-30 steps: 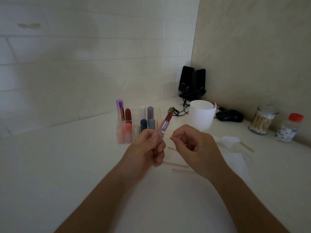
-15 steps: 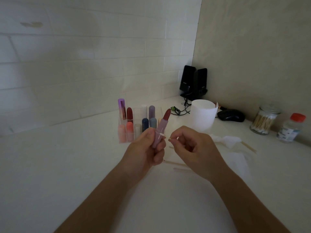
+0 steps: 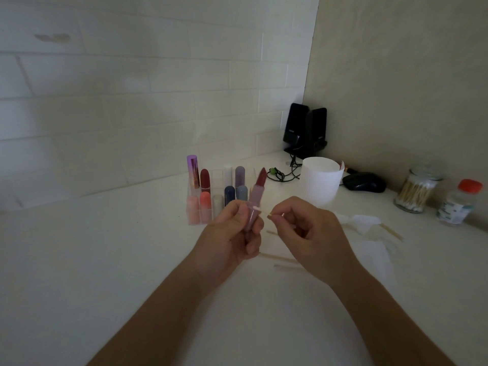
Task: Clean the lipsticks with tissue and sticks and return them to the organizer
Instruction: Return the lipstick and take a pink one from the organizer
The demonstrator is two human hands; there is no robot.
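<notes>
Nothing could be read: the small logo on the speaker and the label on the bottle were too blurred.

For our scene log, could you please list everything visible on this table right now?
open lipstick with dark red bullet and mauve tube: one, gripped in the left hand
capped lipsticks: at least nine, mixed colours, in the clear plastic organizer
thin wooden stick: one, pale, pinched by the right hand
loose wooden sticks: about four, pale, on the white table
white tissues: two, right of the hands
white cylindrical container: one, behind the hands
black speakers: two, in the corner
black computer mouse: one, beside the container
glass jar of cotton swabs: one, far right
clear bottle with red cap: one, beside the jar
left hand: one
right hand: one
</notes>
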